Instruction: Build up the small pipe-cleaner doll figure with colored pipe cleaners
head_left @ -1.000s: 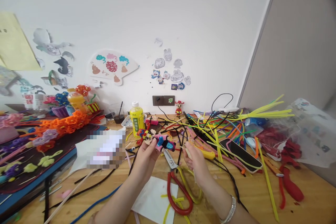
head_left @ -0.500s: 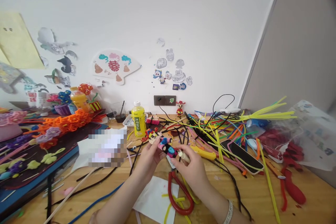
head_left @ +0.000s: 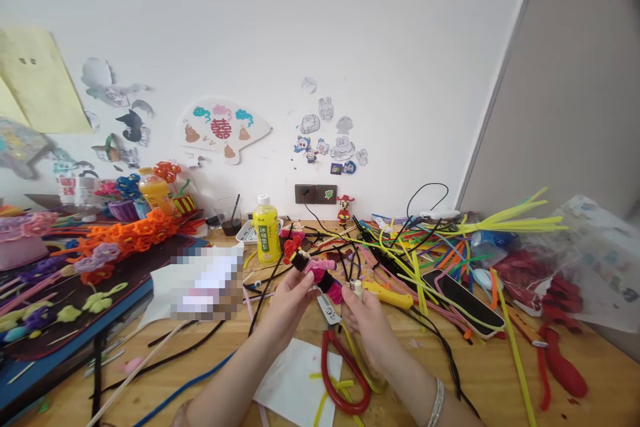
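My left hand (head_left: 295, 293) is closed on a small fuzzy pipe-cleaner doll (head_left: 327, 271) with a red headpiece and a pink and black body. The doll lies tilted, its head to the upper left. My right hand (head_left: 367, 317) is closed round a small cream-coloured cylinder (head_left: 356, 288), with its fingertips by the doll's lower end. Whether they touch the doll, I cannot tell. Below the hands lie scissors (head_left: 367, 390) with red handles, partly over a white paper sheet (head_left: 285, 380) with yellow strips on it.
A yellow drink bottle (head_left: 267, 233) stands behind the hands. To the right are a yellow glue gun (head_left: 390, 295), a dark phone (head_left: 465, 303) and tangled pipe cleaners (head_left: 400, 247). Orange fuzzy flowers (head_left: 135, 237) lie on the left. A red-hatted figure (head_left: 345, 211) stands by the wall.
The doll has been turned in my hands, so its pink and black side shows instead of the blue-patterned one. My right hand has shifted slightly right. The whole view has moved a little.
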Tool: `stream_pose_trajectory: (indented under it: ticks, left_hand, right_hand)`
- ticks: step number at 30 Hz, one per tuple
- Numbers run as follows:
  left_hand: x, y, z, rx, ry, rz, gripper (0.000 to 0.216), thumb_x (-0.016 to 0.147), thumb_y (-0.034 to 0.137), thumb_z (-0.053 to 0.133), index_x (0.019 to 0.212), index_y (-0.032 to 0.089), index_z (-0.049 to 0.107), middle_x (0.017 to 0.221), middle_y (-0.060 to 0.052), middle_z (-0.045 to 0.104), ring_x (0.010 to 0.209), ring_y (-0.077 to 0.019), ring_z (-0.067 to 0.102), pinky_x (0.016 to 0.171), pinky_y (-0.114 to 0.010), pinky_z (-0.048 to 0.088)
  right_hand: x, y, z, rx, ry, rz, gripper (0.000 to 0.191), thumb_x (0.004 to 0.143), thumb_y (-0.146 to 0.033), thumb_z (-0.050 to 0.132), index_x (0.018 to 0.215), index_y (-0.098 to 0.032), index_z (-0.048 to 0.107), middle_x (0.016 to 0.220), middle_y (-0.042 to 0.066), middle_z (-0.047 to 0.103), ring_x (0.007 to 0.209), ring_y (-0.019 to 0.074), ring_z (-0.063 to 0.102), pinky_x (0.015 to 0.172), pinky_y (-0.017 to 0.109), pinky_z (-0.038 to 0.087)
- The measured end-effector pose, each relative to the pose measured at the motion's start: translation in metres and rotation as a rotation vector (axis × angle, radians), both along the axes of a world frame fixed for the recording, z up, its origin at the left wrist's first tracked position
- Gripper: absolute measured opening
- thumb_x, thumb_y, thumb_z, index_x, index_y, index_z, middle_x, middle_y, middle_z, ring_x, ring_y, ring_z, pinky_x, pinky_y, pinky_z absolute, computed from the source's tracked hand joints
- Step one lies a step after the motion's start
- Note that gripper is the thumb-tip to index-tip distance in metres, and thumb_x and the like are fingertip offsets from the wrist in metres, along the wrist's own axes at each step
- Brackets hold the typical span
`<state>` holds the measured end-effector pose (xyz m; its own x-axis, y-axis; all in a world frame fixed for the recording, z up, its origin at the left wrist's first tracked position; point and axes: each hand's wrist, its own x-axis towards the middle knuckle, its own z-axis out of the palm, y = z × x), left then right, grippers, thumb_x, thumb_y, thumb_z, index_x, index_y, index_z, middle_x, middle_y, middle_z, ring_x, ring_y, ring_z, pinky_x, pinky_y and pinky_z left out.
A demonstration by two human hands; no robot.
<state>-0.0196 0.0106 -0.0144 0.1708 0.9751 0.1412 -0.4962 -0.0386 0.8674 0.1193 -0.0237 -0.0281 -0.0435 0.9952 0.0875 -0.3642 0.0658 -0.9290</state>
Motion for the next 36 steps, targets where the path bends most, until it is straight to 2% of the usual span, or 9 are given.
stream_pose_trajectory:
  ticks: [5,7,10,13,16,19,23,31,36]
  left_hand:
    - [-0.004,0.001,0.0,0.044,-0.017,-0.004,0.028,0.066,0.032,0.071,0.087,0.015,0.068,0.09,-0.011,0.07,0.089,-0.023,0.062,0.083,-0.032,0.043]
    - [-0.005,0.002,0.002,0.054,-0.014,0.025,0.025,0.064,0.032,0.072,0.081,0.015,0.069,0.086,-0.01,0.071,0.087,-0.0232,0.063,0.083,-0.033,0.043]
    - [-0.005,0.001,0.005,0.053,0.047,0.099,0.025,0.062,0.033,0.073,0.078,0.014,0.069,0.084,-0.01,0.071,0.083,-0.0232,0.063,0.081,-0.033,0.044]
    - [-0.003,0.0,0.008,0.054,0.161,0.124,0.026,0.061,0.033,0.073,0.075,0.013,0.068,0.079,-0.01,0.071,0.079,-0.0224,0.063,0.076,-0.032,0.045]
    - [0.0,-0.002,0.01,0.065,0.224,0.146,0.025,0.06,0.033,0.074,0.074,0.013,0.067,0.074,-0.007,0.07,0.071,-0.0195,0.061,0.067,-0.028,0.046]
    - [0.002,-0.004,0.01,0.051,0.246,0.184,0.025,0.058,0.031,0.075,0.074,0.014,0.064,0.071,-0.004,0.067,0.063,-0.0154,0.058,0.058,-0.024,0.044]
    - [0.003,-0.005,0.01,0.064,0.273,0.148,0.026,0.061,0.033,0.072,0.077,0.014,0.064,0.068,-0.003,0.064,0.057,-0.0122,0.053,0.051,-0.021,0.04]
    - [0.003,-0.007,0.016,0.085,0.34,0.099,0.028,0.062,0.035,0.071,0.078,0.013,0.063,0.061,0.001,0.057,0.05,-0.0083,0.045,0.047,-0.019,0.036]
    - [0.004,-0.01,0.017,0.119,0.411,0.074,0.037,0.061,0.04,0.071,0.085,0.013,0.061,0.062,0.001,0.056,0.049,-0.0085,0.045,0.049,-0.022,0.038]
  right_hand:
    - [0.0,-0.001,-0.002,-0.054,0.028,0.16,0.04,0.07,-0.056,0.057,0.063,-0.021,0.038,0.045,-0.012,0.023,0.04,0.0059,0.015,0.041,0.021,0.015]
    - [0.003,0.001,0.001,-0.002,-0.082,0.094,0.038,0.072,-0.054,0.056,0.062,-0.021,0.04,0.046,-0.01,0.025,0.041,0.007,0.018,0.041,0.022,0.015]
    - [0.008,0.003,0.003,0.192,-0.333,-0.094,0.033,0.077,-0.048,0.051,0.061,-0.02,0.046,0.052,-0.005,0.036,0.049,0.0106,0.032,0.046,0.024,0.024]
    - [0.012,0.003,0.002,0.333,-0.601,-0.204,0.033,0.081,-0.04,0.044,0.057,-0.019,0.047,0.055,-0.003,0.042,0.057,0.0128,0.04,0.053,0.024,0.029]
    - [0.01,0.0,-0.001,0.355,-0.807,-0.245,0.03,0.079,-0.038,0.048,0.056,-0.018,0.05,0.054,-0.003,0.047,0.055,0.0127,0.043,0.053,0.023,0.028]
    - [0.006,-0.003,-0.002,0.334,-0.928,-0.288,0.018,0.069,-0.037,0.061,0.068,-0.019,0.059,0.06,-0.001,0.057,0.056,0.0147,0.049,0.053,0.024,0.029]
    - [0.004,-0.001,-0.003,0.324,-0.941,-0.283,0.014,0.069,-0.03,0.06,0.077,-0.02,0.064,0.068,0.002,0.065,0.062,0.0181,0.056,0.056,0.025,0.034]
    - [0.008,0.004,-0.005,0.332,-0.788,-0.245,0.024,0.07,-0.031,0.06,0.087,-0.017,0.067,0.08,0.006,0.069,0.072,0.0207,0.06,0.066,0.029,0.044]
    - [0.009,0.007,-0.006,0.334,-0.719,-0.187,0.021,0.073,-0.027,0.056,0.088,-0.017,0.067,0.081,0.006,0.068,0.075,0.0198,0.06,0.069,0.028,0.045]
